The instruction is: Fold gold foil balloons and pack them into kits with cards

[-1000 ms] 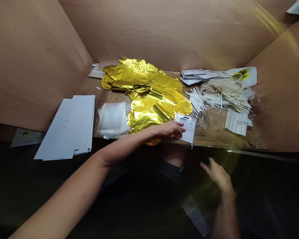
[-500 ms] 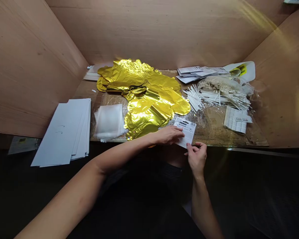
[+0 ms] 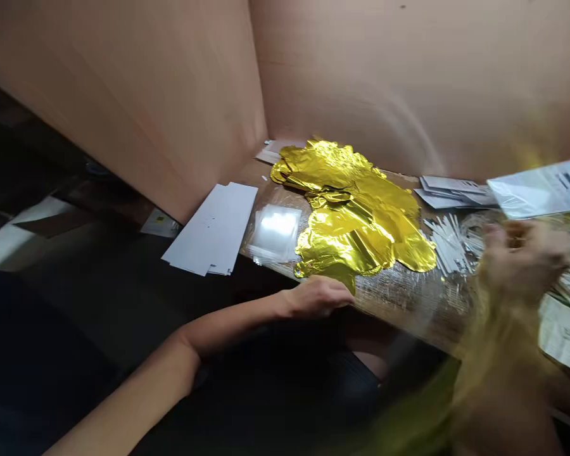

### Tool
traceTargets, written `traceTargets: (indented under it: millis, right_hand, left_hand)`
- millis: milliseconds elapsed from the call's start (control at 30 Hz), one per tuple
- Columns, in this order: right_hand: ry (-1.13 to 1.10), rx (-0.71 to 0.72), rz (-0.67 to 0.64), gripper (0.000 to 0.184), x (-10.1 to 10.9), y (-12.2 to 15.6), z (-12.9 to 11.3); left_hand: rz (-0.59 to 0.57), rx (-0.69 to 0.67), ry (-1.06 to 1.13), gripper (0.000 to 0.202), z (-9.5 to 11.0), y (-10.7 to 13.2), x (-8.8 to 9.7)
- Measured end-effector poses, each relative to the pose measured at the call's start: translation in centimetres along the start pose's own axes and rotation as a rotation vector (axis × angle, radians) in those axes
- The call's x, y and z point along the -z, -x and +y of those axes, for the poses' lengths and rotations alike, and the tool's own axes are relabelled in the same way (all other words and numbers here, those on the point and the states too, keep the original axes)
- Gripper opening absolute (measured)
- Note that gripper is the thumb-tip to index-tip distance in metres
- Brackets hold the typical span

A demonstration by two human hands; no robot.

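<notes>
left hand's [image 3: 318, 296] fingers curled at the gold foil [image 3: 351, 244], can't tell if pinching. right hand's [image 3: 527, 259] too blurry; printed packet's [image 3: 541, 189] now just beyond those fingers, not between both hands like before.

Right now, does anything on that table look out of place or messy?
The white cards at left jut past the edge of the table, perhaps easily knocked, and some white sticks lie splayed rather than lined up. The gold foil is heaped and wrinkled, not clearly torn.

Before you, gold foil pieces [image 3: 356, 221] lie flat, shiny and creased in an overlapping heap; to your right, a white printed packet [image 3: 536, 189] slants.
</notes>
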State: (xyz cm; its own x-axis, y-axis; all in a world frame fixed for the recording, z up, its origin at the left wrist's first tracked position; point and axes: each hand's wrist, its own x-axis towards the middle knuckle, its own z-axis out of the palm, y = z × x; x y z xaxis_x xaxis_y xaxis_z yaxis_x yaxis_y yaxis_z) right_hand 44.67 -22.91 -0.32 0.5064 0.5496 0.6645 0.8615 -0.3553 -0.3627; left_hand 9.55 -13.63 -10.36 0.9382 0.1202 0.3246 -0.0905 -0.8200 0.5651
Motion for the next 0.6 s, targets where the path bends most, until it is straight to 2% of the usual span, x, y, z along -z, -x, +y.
traceTargets:
  millis: [33, 67, 100, 167, 200, 267, 367, 433, 467, 600]
  right_hand:
    - [-0.125, 0.042, -0.133, 0.057, -1.2, 1.9, -2.5]
    - [-0.260, 0.096, -0.324, 0.051, -2.5, 4.5, -5.2]
    - [-0.321, 0.162, -0.444, 0.049, -3.7, 7.4, -7.7]
    - [-0.351, 0.296, -0.642, 0.046, -5.8, 12.8, -11.6]
    - [-0.310, 0.337, -0.676, 0.045, -6.6, 14.8, -12.8]
    - [-0.241, 0.396, -0.736, 0.040, -7.6, 17.0, -13.5]
    - [-0.275, 0.381, -0.801, 0.040, -7.6, 17.0, -12.4]
    - [-0.419, 0.259, -0.847, 0.041, -6.8, 16.2, -11.5]
    - [-0.518, 0.144, -0.873, 0.041, -6.4, 15.8, -11.2]
    - [-0.961, -0.417, -0.925, 0.037, -5.3, 14.0, -10.3]
  left_hand:
    - [0.080, 0.081, 0.040, 0.029, -0.8, 1.2, 1.2]
    - [0.175, 0.175, 0.089, 0.027, -1.7, 2.3, 2.5]
    - [0.281, 0.271, 0.139, 0.023, -2.5, 3.3, 3.8]
    - [0.482, 0.458, 0.208, 0.019, -4.0, 4.9, 6.4]
    - [0.545, 0.523, 0.228, 0.018, -4.7, 5.4, 7.6]
    - [0.580, 0.581, 0.239, 0.017, -5.6, 5.6, 9.6]
    - [0.486, 0.521, 0.231, 0.017, -6.1, 4.6, 11.4]
    - [0.449, 0.424, 0.236, 0.016, -5.7, 3.6, 11.5]
    - [0.471, 0.370, 0.233, 0.015, -5.4, 3.1, 11.3]
    - [0.785, 0.149, 0.124, 0.011, -3.6, 1.5, 8.5]
